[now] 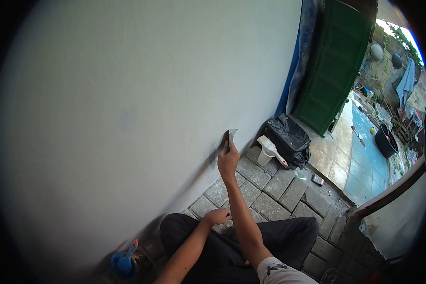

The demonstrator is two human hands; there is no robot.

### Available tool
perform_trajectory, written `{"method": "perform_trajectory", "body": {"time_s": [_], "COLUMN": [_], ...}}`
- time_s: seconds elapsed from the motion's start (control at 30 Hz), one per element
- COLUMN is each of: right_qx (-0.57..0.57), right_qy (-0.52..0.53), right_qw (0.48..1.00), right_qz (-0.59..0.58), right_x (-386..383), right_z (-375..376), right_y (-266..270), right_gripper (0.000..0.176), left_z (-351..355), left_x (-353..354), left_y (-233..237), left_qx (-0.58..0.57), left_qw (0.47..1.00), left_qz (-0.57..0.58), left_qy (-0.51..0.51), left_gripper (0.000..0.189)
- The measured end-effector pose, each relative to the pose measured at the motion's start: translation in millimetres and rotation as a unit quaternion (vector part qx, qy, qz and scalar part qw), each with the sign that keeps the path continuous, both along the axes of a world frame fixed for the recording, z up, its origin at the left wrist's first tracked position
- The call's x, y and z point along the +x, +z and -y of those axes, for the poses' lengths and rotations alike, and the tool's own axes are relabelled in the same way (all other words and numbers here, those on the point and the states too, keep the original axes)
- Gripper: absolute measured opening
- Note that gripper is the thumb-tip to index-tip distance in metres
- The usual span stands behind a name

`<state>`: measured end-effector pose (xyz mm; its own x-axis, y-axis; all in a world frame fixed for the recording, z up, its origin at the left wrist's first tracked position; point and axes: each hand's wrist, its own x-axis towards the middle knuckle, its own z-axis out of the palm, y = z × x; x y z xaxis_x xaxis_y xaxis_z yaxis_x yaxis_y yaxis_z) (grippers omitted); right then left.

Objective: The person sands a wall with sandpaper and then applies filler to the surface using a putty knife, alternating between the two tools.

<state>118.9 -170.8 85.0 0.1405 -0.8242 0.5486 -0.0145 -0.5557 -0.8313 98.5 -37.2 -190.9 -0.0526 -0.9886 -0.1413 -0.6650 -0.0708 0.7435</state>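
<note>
My right hand (228,162) is raised close to the pale wall (128,94), its fingers wrapped round a scraper (232,133) whose thin metal blade is by the wall surface. Low over my lap, my left hand (217,216) is curled, near the dark trousers (270,236); whatever it may hold is too small to make out. A white cup (264,157) with a white-handled brush (272,147) lying across its top stands on the paving to the right of my right hand.
Beside the cup sits a black plastic-covered container (288,137). A green door panel (338,66) leans behind it. At lower left stands a blue container (123,264) with a brush handle. A black tub (386,142) is farther right, on blue tiles (364,161).
</note>
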Motion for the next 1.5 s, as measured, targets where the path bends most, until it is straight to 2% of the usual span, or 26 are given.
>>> {"method": "perform_trajectory", "body": {"time_s": [0.1,0.17,0.2,0.3,0.33,0.4,0.43,0.53,0.6,0.67,0.7,0.73,0.8,0.83,0.93,1.0,1.13,1.2,1.23,1.27,1.33,1.37,1.4,1.43,1.47,1.5], "right_qx": [-0.054,0.121,0.125,-0.076,-0.07,0.109,0.081,0.021,0.061,-0.106,-0.118,-0.111,0.091,-0.019,-0.045,-0.075,-0.172,0.161,-0.026,-0.19,-0.211,-0.207,-0.026,0.157,-0.162,-0.219], "right_qy": [-0.03,0.002,0.002,-0.034,-0.032,-0.005,0.012,0.013,0.0,0.01,0.01,0.012,0.029,0.023,0.041,0.013,0.002,0.067,0.015,-0.017,-0.014,-0.014,0.049,0.11,0.026,-0.005], "right_qw": [0.998,0.988,0.987,0.996,0.997,0.992,0.995,1.0,0.996,0.994,0.992,0.992,0.992,0.998,0.998,0.997,0.985,0.976,0.998,0.982,0.977,0.978,0.996,0.973,0.986,0.976], "right_qz": [-0.014,-0.091,-0.097,0.011,0.0,-0.059,-0.058,0.0,-0.065,-0.031,-0.049,-0.058,-0.08,-0.054,0.007,0.006,-0.013,-0.127,-0.058,0.003,-0.005,-0.014,-0.076,-0.129,-0.002,0.004], "right_x": [3.7,-5.9,-9.1,7.1,4.4,-1.2,-4.4,-4.6,-5.8,3.6,0.4,-4.5,-2.6,0.4,-2.4,2.0,-3.2,-12.4,-0.8,5.0,3.1,-8.5,-17.0,-19.5,-3.6,3.4], "right_z": [4.8,4.7,-1.9,-0.5,0.2,4.6,-2.6,-11.3,-7.7,-20.6,-23.3,-27.5,-24.2,-26.2,-29.6,-20.8,-29.0,-25.0,-17.2,-21.3,-21.8,-28.8,-31.8,-33.4,-34.9,-21.5], "right_y": [-3.6,-3.3,-8.5,-32.0,-34.4,-26.2,-15.8,-4.5,-19.2,-12.2,-8.2,-5.8,5.3,8.1,13.3,1.3,19.5,39.7,8.0,9.7,10.3,17.5,29.3,39.6,17.6,-0.6], "right_gripper": [0.034,0.034,0.034,0.034,0.034,0.031,0.036,0.036,0.04,0.044,0.046,0.046,0.045,0.046,0.046,0.047,0.046,0.049,0.048,0.046,0.048,0.048,0.05,0.052,0.048,0.043], "left_z": [2.2,-4.0,-7.0,4.5,0.5,-9.2,-6.6,0.9,-5.6,9.2,8.4,-1.0,-7.7,-4.6,-0.9,0.8,1.2,1.7,2.4,3.8,8.7,6.6,5.7,5.2,2.6,3.8], "left_x": [1.0,-6.2,-7.8,5.1,-2.5,-12.1,-6.7,-2.7,-16.0,2.2,4.1,-4.6,-14.4,-11.1,-5.3,-7.6,-2.4,-8.8,-9.1,-6.9,-0.1,-6.5,-11.0,-9.5,-6.0,1.2], "left_y": [-7.3,2.7,21.4,12.6,-0.3,21.3,33.4,0.1,-7.9,22.0,35.5,42.4,56.7,62.9,65.3,57.1,26.0,13.9,6.3,5.9,4.9,1.2,-0.3,-2.5,3.9,10.0], "left_qx": [-0.029,-0.038,-0.018,-0.02,-0.034,-0.022,-0.021,-0.038,-0.039,-0.05,0.003,0.059,0.073,0.083,0.086,0.07,0.002,-0.004,0.002,0.007,0.014,0.022,0.023,0.004,-0.014,-0.012], "left_qw": [1.0,0.999,1.0,1.0,0.999,1.0,1.0,0.999,0.998,0.998,0.998,0.993,0.993,0.993,0.992,0.992,0.999,0.999,1.0,1.0,1.0,1.0,1.0,1.0,1.0,1.0], "left_qz": [-0.001,-0.018,-0.017,-0.015,-0.025,-0.016,0.007,-0.032,-0.045,-0.033,-0.063,-0.099,-0.095,-0.084,-0.09,-0.099,-0.046,-0.033,-0.005,0.023,0.004,-0.017,-0.018,-0.003,0.013,0.015], "left_qy": [-0.002,-0.012,-0.002,-0.001,-0.01,-0.002,0.007,-0.002,0.002,0.002,-0.007,-0.016,-0.003,0.01,-0.008,-0.041,-0.011,-0.018,-0.008,0.004,-0.001,-0.007,-0.009,-0.004,0.002,0.002], "left_gripper": [0.028,0.029,0.029,0.029,0.029,0.029,0.029,0.03,0.032,0.034,0.039,0.047,0.045,0.044,0.045,0.046,0.04,0.038,0.038,0.037,0.036,0.036,0.036,0.034,0.033,0.033]}}
